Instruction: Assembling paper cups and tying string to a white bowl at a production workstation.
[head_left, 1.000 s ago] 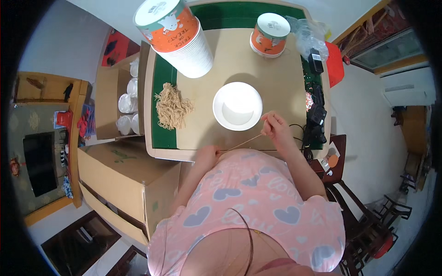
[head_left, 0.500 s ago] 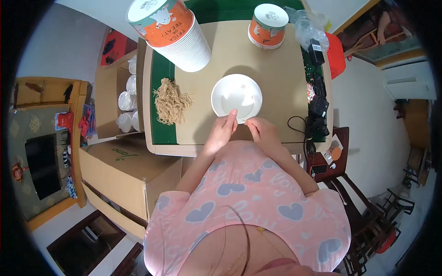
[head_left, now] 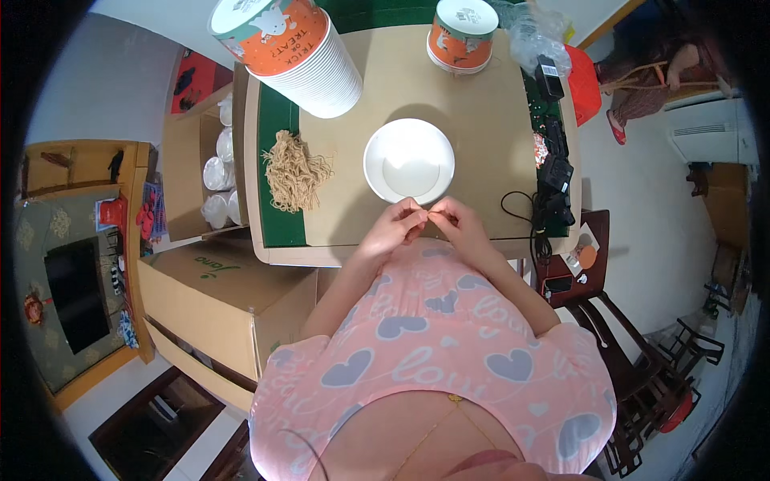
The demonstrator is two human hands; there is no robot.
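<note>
Both hands meet fingertip to fingertip just below the white bowl [head_left: 409, 160]. Left hand [head_left: 399, 225] has a narrow pinching grip on a thin tan strand [head_left: 427, 215]; right hand [head_left: 455, 220] pinches the same strand from the other side. The strand is too small to identify further. The bowl stands on the tan surface [head_left: 481, 120], apart from the hands. Left of the bowl lies a heap of tan strands [head_left: 293, 168]. Above and left of the bowl leans a tall stack of paper cups [head_left: 293, 50]; above and right of it stands a shorter orange cup stack [head_left: 461, 34]. Black cables and adapters [head_left: 553, 172] lie right of the bowl.
</note>
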